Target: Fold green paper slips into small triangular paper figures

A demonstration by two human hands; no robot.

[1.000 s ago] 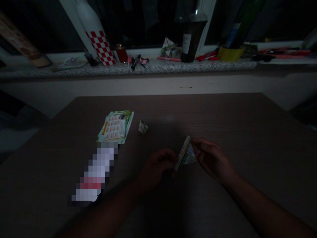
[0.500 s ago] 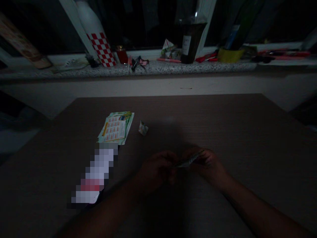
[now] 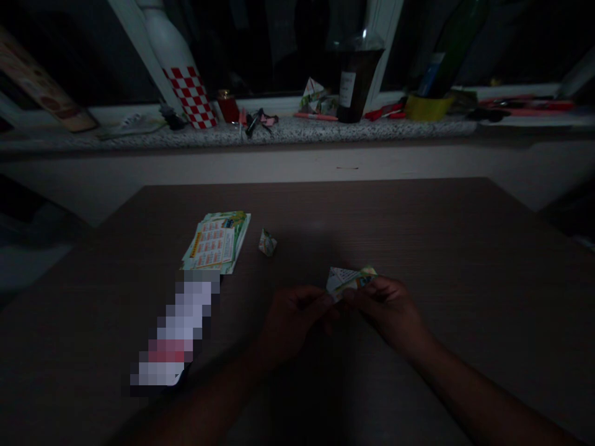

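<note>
Both my hands pinch a folded piece of printed paper (image 3: 343,280) over the table. My left hand (image 3: 300,316) has thumb and fingers closed on its lower left corner. On the right side, my right hand (image 3: 388,306) grips the paper between thumb and fingers. The paper shows whitish faces with print and a green and orange patch, and its far edge points away from me. Beyond my left hand a small folded paper shape (image 3: 267,243) stands on the table. Left of that lies a stack of printed paper sheets (image 3: 216,243).
A pixelated phone-like object (image 3: 179,328) lies left of my left forearm on the brown table (image 3: 418,223). Along the granite windowsill (image 3: 297,131) stand a red-and-white checkered bottle (image 3: 190,93), a dark cup with a label (image 3: 356,83), a yellow tape roll (image 3: 428,108) and small clutter.
The folded paper has turned from nearly edge-on to show its printed face. My fingers have shifted on it, with both thumbs now toward me. The other things stay in place.
</note>
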